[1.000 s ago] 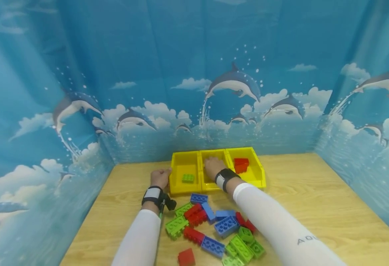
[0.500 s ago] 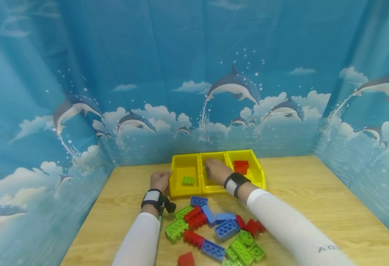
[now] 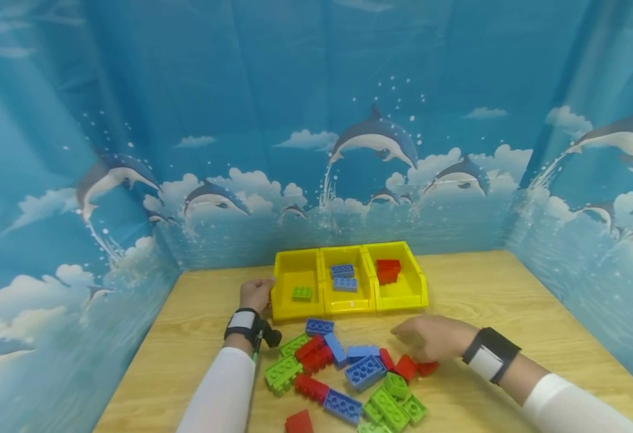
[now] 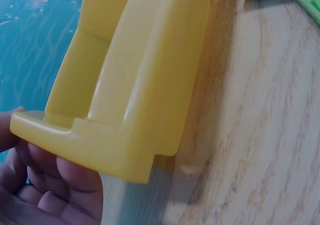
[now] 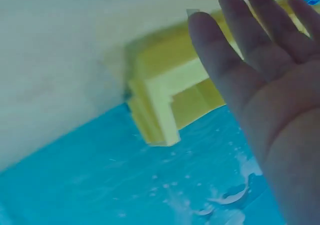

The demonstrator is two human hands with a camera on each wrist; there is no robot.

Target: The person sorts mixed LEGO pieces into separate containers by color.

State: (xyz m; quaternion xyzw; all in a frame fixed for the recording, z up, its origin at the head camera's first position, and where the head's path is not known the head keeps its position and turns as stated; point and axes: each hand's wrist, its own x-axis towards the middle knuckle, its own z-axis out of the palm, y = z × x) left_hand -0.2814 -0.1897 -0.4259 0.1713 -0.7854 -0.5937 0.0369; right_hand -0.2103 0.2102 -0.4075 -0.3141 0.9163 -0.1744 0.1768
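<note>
My left hand (image 3: 256, 294) grips the left side of a yellow three-compartment bin (image 3: 274, 316). In the left wrist view, a fingertip lies over the rim while the other fingers (image 4: 80, 185) curl beneath it. My right hand (image 3: 440, 338) hovers in front of the bin's right end, over red bricks (image 3: 405, 367); the right wrist view shows its fingers extended and holding nothing. One green brick (image 3: 302, 293) lies in the left compartment. Two blue bricks (image 3: 344, 284) sit in the middle one, and red bricks (image 3: 388, 272) in the right one.
Loose red, green and blue bricks lie in a pile before the bin, among them a blue brick (image 3: 365, 373), a green brick (image 3: 282, 374) and a red brick (image 3: 299, 422). A dolphin-printed curtain (image 3: 294, 120) hangs behind the wooden table (image 3: 478, 300).
My right hand has left the middle compartment and moved right and toward me. Two blue bricks now show there, where the hand covered them. My left hand keeps its grip on the bin.
</note>
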